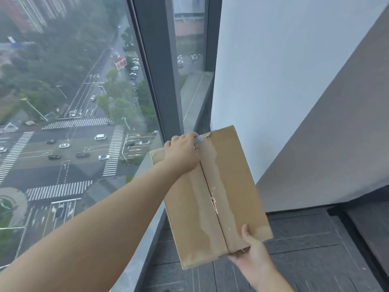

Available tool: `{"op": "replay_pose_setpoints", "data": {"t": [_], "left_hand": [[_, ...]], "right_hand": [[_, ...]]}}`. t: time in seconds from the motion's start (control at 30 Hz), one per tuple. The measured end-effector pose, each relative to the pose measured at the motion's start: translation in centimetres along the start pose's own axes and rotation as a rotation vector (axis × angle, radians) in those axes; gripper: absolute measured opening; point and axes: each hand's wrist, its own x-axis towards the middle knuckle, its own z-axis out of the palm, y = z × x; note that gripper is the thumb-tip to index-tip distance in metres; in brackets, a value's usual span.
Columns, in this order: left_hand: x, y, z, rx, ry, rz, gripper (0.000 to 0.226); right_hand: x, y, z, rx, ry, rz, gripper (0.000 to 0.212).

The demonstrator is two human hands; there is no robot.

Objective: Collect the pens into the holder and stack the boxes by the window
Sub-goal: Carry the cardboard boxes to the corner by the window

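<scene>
Cardboard box [212,192]: a flat brown carton, its top face towards the camera, held in the air between both hands in the corner by the window. Its long side runs from near the camera away towards the glass. It hangs above the dark floor; no part of it is seen to rest on anything.
Box seam: the two top flaps meet along a dark centre line, covered with clear packing tape [211,182] that is wrinkled and torn in places. A small patterned scrap of tape sits at the far edge, right beside the left fingers.
Left hand [182,153]: arm stretched out from the lower left, the hand laid over the far left corner of the box, fingers curled over its far edge and gripping it.
Right hand [250,252]: comes in from the bottom edge and clasps the near right corner of the box, thumb on top of the lid, the other fingers under the box and mostly hidden.
Window [69,106]: a tall pane to the left of the box, showing a street crossing with cars far below; a dark frame post [160,66] stands just beyond the left hand.
Wall [280,70]: a pale wall rises behind the far right corner of the box.
Floor [305,245]: dark grey tiles lie under the box, beside a grey sill strip [136,260] along the foot of the glass.
</scene>
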Motion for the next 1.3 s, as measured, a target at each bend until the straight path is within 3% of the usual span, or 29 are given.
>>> {"op": "replay_pose_setpoints", "data": {"t": [0.13,0.3,0.6,0.8,1.07,1.3], "left_hand": [[8.0,-0.6,2.9,0.016,-0.027,0.015,0.042],[16.7,-1.0,7.4,0.107,-0.11,0.041,0.047],[27.7,-4.4,19.7,0.186,-0.152,0.071,0.067],[34.5,-8.0,29.3,0.237,-0.229,0.145,0.1],[42.8,-13.7,45.4,0.287,-0.26,0.224,0.095],[48.5,-16.2,55.8,0.34,-0.25,0.266,0.089]], "right_hand": [[5.6,-1.6,3.5,0.074,0.028,0.051,0.022],[13.9,-3.4,5.9,0.148,0.037,0.134,0.042],[26.7,-4.2,7.5,0.186,0.114,0.147,0.032],[36.6,-2.1,6.9,0.212,0.155,0.175,0.028],[53.4,2.8,5.1,0.275,0.238,0.166,0.044],[65.7,4.0,3.5,0.261,0.36,0.168,0.045]]}}
